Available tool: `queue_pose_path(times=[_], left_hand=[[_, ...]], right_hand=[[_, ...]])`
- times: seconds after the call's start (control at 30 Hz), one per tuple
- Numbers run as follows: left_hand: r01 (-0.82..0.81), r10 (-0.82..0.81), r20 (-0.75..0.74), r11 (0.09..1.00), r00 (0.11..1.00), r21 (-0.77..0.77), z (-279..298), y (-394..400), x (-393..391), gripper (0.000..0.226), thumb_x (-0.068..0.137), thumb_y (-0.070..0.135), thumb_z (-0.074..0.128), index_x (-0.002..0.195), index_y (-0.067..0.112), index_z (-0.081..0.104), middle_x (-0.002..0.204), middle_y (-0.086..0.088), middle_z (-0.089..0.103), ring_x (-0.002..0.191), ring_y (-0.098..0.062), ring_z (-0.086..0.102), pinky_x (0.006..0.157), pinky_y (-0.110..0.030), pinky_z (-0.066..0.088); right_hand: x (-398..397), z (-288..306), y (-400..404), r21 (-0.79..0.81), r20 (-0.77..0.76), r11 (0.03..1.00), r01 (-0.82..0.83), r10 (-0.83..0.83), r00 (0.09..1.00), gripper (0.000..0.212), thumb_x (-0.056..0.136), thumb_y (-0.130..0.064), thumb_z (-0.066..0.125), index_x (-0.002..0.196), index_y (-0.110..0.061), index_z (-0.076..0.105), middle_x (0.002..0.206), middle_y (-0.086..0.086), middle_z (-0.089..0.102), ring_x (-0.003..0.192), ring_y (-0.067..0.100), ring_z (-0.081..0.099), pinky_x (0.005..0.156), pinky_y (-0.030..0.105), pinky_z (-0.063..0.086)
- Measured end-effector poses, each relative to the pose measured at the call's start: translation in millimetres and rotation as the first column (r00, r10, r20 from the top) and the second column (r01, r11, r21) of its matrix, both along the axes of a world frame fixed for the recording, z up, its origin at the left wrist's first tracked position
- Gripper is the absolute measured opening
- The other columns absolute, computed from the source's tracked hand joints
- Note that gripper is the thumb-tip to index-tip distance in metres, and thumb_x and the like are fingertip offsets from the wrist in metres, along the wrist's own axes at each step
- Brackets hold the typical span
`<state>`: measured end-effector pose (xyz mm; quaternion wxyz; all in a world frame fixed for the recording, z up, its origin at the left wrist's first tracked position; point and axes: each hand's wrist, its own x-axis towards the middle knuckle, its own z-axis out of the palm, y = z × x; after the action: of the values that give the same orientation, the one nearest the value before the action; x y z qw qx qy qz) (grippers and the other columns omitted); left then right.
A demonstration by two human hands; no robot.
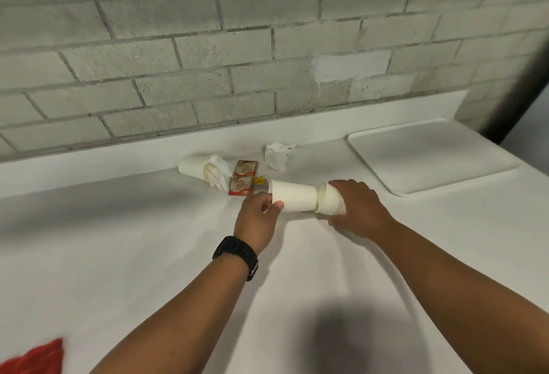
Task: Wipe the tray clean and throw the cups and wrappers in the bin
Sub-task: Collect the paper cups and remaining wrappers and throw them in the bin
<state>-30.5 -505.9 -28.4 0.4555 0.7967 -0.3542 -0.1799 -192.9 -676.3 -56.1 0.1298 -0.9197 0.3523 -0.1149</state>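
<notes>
My left hand (261, 219) grips a white paper cup (294, 197) held sideways, its base partly pushed into a second white cup (329, 203) that my right hand (359, 210) holds. Behind them a third white cup (191, 167) lies on its side with a crumpled tissue (215, 173) stuffed in its mouth. Two red-and-white wrappers (242, 179) and a small yellow scrap (260, 180) lie beside it. Another crumpled tissue (277, 155) rests near the wall. The white tray (427, 160) sits empty at the far right of the counter.
Everything sits on a white counter (148, 255) against a grey brick wall (237, 47). A red cloth (38, 357) shows at the bottom left corner. The counter ends just past the tray on the right.
</notes>
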Motion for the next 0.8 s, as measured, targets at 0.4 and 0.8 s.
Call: queue_pose_path(times=[0.4,0.8], left_hand=[[0.205,-0.205,0.033,0.979,0.978,0.003,11,-34,-110,0.022,0.090,0.024,0.059,0.082,0.003,0.062,0.093,-0.014,0.065,0.086,-0.026,0.059,0.064,-0.024,0.039],[0.476,-0.476,0.013,0.879,0.879,-0.027,17,-118,-321,0.018,0.092,0.022,0.058,0.082,0.008,0.063,0.085,0.002,0.061,0.080,-0.014,0.055,0.063,-0.016,0.038]], right_hand=[[-155,2,11,0.216,0.240,0.937,0.274,-0.323,0.916,0.088,0.051,-0.047,0.083,0.131,-0.032,0.048,0.123,-0.005,0.058,0.114,0.023,0.054,0.092,0.042,0.047],[-377,2,0,0.350,0.375,0.787,0.508,-0.615,0.694,0.071,0.061,-0.024,0.085,0.125,-0.025,0.054,0.113,-0.008,0.058,0.106,0.018,0.057,0.088,0.037,0.048]])
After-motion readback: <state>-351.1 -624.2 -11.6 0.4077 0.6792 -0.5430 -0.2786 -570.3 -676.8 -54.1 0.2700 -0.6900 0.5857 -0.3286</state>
